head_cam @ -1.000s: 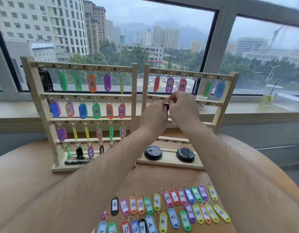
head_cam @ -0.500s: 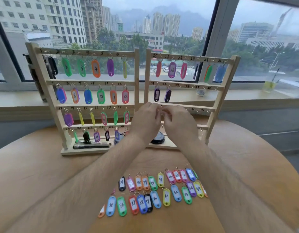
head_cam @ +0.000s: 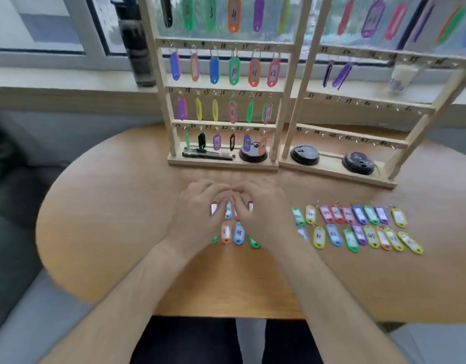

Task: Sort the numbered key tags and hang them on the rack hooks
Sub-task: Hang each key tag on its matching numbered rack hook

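Observation:
Two wooden racks stand at the back of the table: the left rack (head_cam: 221, 164) with tags on all its rows, the right rack (head_cam: 331, 172) with tags on its top row and two dark purple tags (head_cam: 342, 73) on its second row. Loose key tags (head_cam: 357, 227) lie in two rows on the table. My left hand (head_cam: 197, 211) and my right hand (head_cam: 263, 214) are side by side over the left end of these rows, fingers curled down onto the tags (head_cam: 238, 233) there. Motion blur hides whether either hand pinches a tag.
Black round lids (head_cam: 304, 154) and pens (head_cam: 208, 153) lie on the rack bases. A dark bottle (head_cam: 134, 43) and a cup (head_cam: 401, 77) stand on the windowsill. The round wooden table (head_cam: 108, 232) ends near my lap.
Both hands came down from the right rack's second row, leaving a second purple tag hung there, and now rest on the loose tags. My head tilted downward.

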